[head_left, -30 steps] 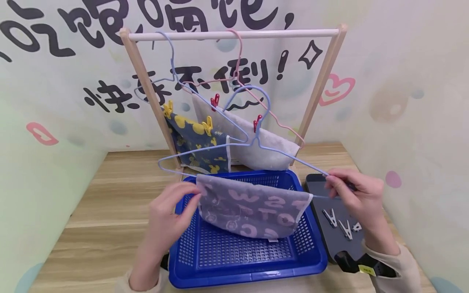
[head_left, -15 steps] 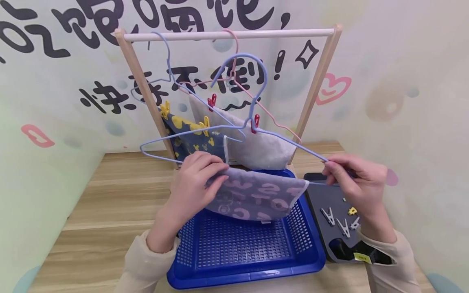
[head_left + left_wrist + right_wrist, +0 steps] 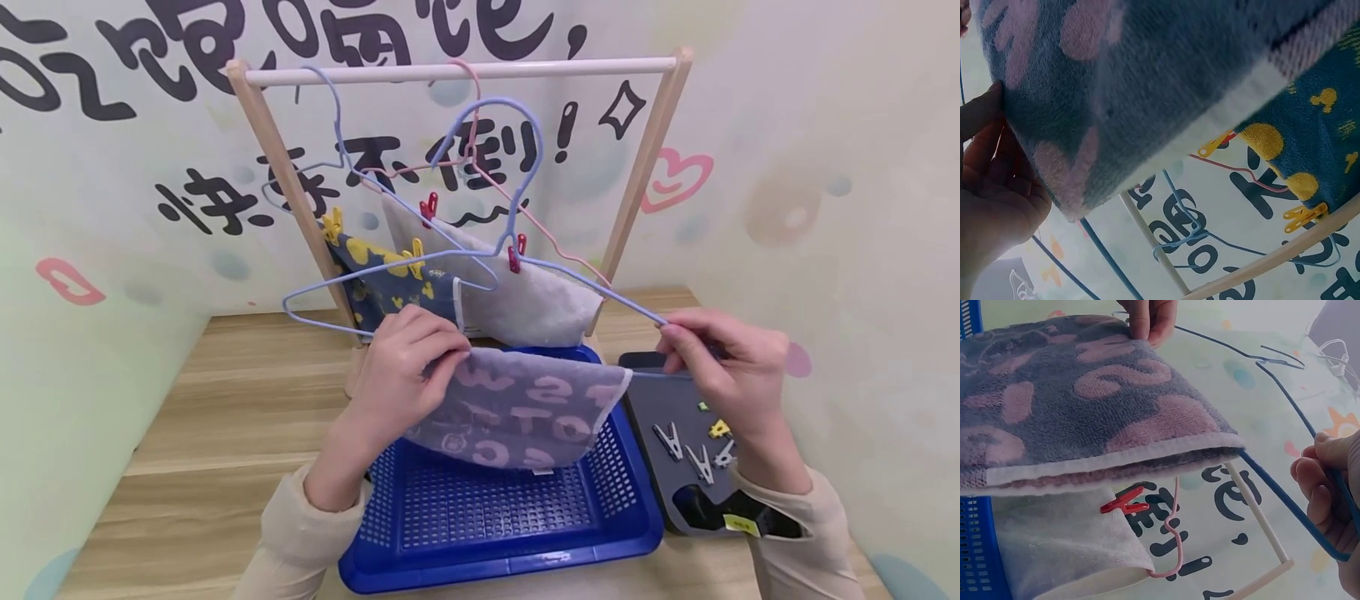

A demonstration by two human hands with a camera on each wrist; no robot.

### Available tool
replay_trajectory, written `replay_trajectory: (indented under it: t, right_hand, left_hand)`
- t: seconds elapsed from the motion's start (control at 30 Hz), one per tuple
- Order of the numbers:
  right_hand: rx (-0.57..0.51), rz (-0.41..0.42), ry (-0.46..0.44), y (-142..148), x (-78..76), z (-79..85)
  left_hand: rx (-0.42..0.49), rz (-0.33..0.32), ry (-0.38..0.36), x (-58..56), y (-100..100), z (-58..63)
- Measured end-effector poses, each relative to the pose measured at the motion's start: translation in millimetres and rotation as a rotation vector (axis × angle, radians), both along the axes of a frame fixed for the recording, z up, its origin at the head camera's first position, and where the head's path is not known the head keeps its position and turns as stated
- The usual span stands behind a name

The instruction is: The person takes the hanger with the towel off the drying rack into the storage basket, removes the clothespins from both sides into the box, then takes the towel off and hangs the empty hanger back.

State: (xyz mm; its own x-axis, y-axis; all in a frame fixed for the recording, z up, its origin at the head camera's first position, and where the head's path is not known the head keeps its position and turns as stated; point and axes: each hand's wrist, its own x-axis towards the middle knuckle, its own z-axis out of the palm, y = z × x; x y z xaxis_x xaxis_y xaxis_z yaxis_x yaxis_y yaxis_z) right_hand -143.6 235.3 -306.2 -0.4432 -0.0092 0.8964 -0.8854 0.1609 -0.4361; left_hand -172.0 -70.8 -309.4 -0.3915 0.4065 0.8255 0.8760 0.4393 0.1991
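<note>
The blue wire hanger (image 3: 513, 225) is suspended in the hands above the basket, hook upward. The grey terry towel with pink letters and white hem (image 3: 525, 412) is folded over its lower bar; the right wrist view shows two layers at the hem. The left hand (image 3: 408, 362) pinches the towel's upper edge, toward its left end, between thumb and fingers. The right hand (image 3: 723, 375) has thumb and fingers curled round the right end of the hanger.

The rectangular blue perforated plastic basket (image 3: 502, 569) sits between the left and right edges of the wood-grain bench (image 3: 225, 400). Beside the basket's right edge lies a dark grey rectangular tray (image 3: 645, 408); it carries pale grey clips (image 3: 701, 464) and a yellow clip (image 3: 718, 427), partly hidden by the right forearm.

The wooden rack with a white crossbar (image 3: 570, 68) stands toward the rear edge of the bench. From the crossbar hang a second blue hanger (image 3: 341, 142), with a navy-and-yellow cloth (image 3: 390, 296) fixed by two yellow clips (image 3: 416, 257), and a pink wire hanger (image 3: 471, 154), with a pale grey cloth (image 3: 540, 304) fixed by two red clips (image 3: 428, 210).
</note>
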Motion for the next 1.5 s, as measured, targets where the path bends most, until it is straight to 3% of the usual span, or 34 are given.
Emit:
replay_trajectory:
  t: [0.3,0.53,0.8,1.07,1.23,1.4,1.5]
  right_hand:
    - [0.047,-0.039,-0.036,0,-3.9,-4.0]
    - [0.121,-0.113,-0.055,3,-7.6,-16.2]
    - [0.225,-0.239,-0.045,10,-3.9,-34.4]
    - [0.28,-0.315,-0.038,29,8.6,-50.0]
    - [0.24,-0.313,-0.058,47,21.8,-57.1]
    - [0.168,-0.269,-0.049,62,35.8,-61.3]
    - [0.143,-0.285,-0.045,69,45.1,-63.0]
  left_hand:
    - [0.07,-0.07,0.016,-0.9,6,7.8]
    - [0.147,-0.111,0.05,1.5,11,22.9]
    - [0.332,-0.14,0.03,13.2,14,42.8]
    - [0.509,-0.092,-0.046,20.1,-3,63.6]
    - [0.596,-0.098,-0.096,22.0,-19,70.5]
    - [0.736,-0.172,-0.121,22.4,-30,76.0]
    - [0.825,-0.222,-0.119,20.4,-36,79.0]
